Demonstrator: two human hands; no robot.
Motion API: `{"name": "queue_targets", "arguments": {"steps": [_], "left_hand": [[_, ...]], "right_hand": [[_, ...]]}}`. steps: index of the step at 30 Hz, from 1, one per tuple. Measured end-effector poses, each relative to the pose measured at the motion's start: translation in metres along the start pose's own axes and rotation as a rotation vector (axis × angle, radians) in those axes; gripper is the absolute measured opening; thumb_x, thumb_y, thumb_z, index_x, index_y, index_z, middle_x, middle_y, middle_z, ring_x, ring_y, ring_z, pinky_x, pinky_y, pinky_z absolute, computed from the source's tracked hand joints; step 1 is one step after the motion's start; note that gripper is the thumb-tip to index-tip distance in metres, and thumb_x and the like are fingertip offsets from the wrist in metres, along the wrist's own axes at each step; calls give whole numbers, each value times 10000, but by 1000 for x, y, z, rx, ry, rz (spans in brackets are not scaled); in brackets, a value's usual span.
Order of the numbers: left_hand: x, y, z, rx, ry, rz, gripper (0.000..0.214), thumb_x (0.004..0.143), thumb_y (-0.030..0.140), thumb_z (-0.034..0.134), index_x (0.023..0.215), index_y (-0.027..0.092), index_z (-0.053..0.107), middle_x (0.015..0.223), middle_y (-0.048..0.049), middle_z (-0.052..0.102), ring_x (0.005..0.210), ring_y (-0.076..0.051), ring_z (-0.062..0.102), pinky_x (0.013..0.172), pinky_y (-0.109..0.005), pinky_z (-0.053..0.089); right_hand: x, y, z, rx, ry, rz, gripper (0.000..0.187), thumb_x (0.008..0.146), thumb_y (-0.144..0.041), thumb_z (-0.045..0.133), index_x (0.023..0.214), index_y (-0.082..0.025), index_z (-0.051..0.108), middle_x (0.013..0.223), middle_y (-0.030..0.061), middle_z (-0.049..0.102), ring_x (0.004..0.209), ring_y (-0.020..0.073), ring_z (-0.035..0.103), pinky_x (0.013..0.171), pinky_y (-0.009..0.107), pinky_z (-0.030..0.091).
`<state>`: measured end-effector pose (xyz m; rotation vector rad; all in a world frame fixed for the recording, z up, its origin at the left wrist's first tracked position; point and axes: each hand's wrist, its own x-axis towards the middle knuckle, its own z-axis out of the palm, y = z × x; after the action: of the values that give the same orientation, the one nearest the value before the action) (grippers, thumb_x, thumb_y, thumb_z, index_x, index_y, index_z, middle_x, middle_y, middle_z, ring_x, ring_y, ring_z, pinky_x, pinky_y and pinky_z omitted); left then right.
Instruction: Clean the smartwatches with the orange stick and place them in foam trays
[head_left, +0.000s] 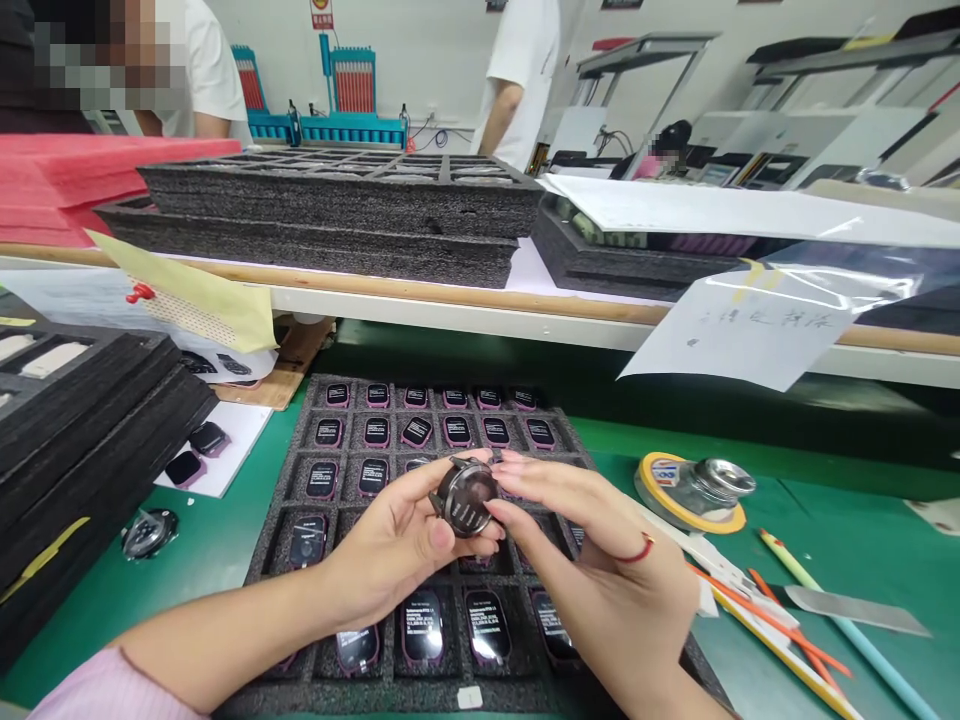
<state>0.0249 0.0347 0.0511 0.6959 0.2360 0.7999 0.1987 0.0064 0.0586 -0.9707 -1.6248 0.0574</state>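
In the middle of the head view, a round black smartwatch case [466, 500] without a strap is held up, with small text lit on its screen. My left hand [405, 530] is closed around its left and lower side. My right hand [600, 540], with a red ring on one finger, has its thumb at the right edge of the screen and its fingertips on the upper rim. Below both hands lies a dark foam tray [341, 695] holding rows of square-faced purple smartwatches [424, 625], their screens lit with text. My hands hide some of its pockets.
At right lie a yellow tape roll [652, 490] with a glass-and-metal jar [720, 485], a knife blade [862, 610] and slim tools. Stacked foam trays [97, 450] and another round watch [150, 533] are at left. A shelf [450, 305] bears more foam. Co-workers stand beyond.
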Motion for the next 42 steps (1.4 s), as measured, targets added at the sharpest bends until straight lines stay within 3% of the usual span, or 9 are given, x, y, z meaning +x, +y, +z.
{"name": "queue_targets", "arguments": {"steps": [5, 11, 16, 20, 24, 27, 31, 35, 42], "left_hand": [[1, 0, 1, 29, 7, 5, 462, 834, 306, 810, 1283, 281, 704, 1059, -29, 723, 921, -92, 684, 917, -186, 538], [1, 0, -3, 18, 0, -47, 466, 824, 384, 803, 1257, 230, 721, 935, -54, 729, 831, -110, 693, 818, -202, 559], [3, -1, -8, -111, 17, -131, 431, 824, 492, 767, 1080, 145, 783, 854, -77, 732, 712, -88, 630, 710, -178, 529], [4, -3, -11, -175, -35, -216, 563, 838, 553, 731, 1209, 130, 737, 1005, -144, 757, 672, -73, 571, 663, -175, 493], [4, -2, -12, -189, -54, -247, 578, 834, 559, 737, 1230, 139, 729, 1051, -151, 752, 668, -71, 543, 661, -182, 470], [4, -2, -10, -171, -47, -249, 579, 811, 561, 758, 1213, 145, 738, 1026, -145, 751, 660, -75, 525, 651, -190, 457], [3, -2, -10, -148, -57, -248, 590, 814, 573, 746, 1218, 142, 735, 1021, -149, 752, 658, -80, 522, 647, -197, 451], [3, -4, -11, -137, -65, -255, 582, 825, 582, 731, 1196, 134, 741, 1026, -155, 752, 658, -82, 527, 650, -203, 446], [2, -4, -10, -108, -68, -267, 625, 827, 607, 714, 1233, 133, 723, 1029, -162, 752, 644, -85, 511, 659, -228, 428]], "right_hand": [[-1, 3, 3, 90, -5, 94, 291, 817, -32, 753, 1016, -243, 730, 1010, 6, 774, 1015, 161, 736, 952, 300, 596], [3, 0, 2, 251, -63, 313, 79, 868, -186, 746, 846, -260, 727, 914, -8, 728, 950, 160, 731, 890, 292, 593], [6, -8, -10, 402, -148, 353, 162, 884, -332, 745, 752, -246, 711, 953, 9, 683, 992, 139, 687, 901, 239, 570], [10, -4, -20, 621, 6, 488, 103, 925, -321, 706, 848, -254, 690, 852, -31, 700, 696, 62, 645, 708, 166, 565], [13, 4, -21, 553, 178, 566, 88, 858, -278, 785, 919, -264, 723, 776, -48, 725, 565, 51, 613, 608, 166, 544], [11, 8, -19, 416, 155, 510, 263, 855, -226, 781, 1100, -313, 742, 828, -36, 752, 612, 83, 656, 600, 207, 557], [7, 8, -17, 264, 92, 252, 193, 864, -130, 739, 926, -310, 770, 829, -20, 751, 757, 145, 673, 655, 278, 563], [6, 7, -17, 122, -2, 115, 279, 836, -60, 736, 966, -306, 750, 827, -22, 749, 724, 158, 655, 641, 320, 549], [8, 6, -17, -41, 139, 94, 363, 813, -27, 732, 1001, -338, 737, 826, -13, 727, 701, 187, 648, 596, 369, 514]]}}
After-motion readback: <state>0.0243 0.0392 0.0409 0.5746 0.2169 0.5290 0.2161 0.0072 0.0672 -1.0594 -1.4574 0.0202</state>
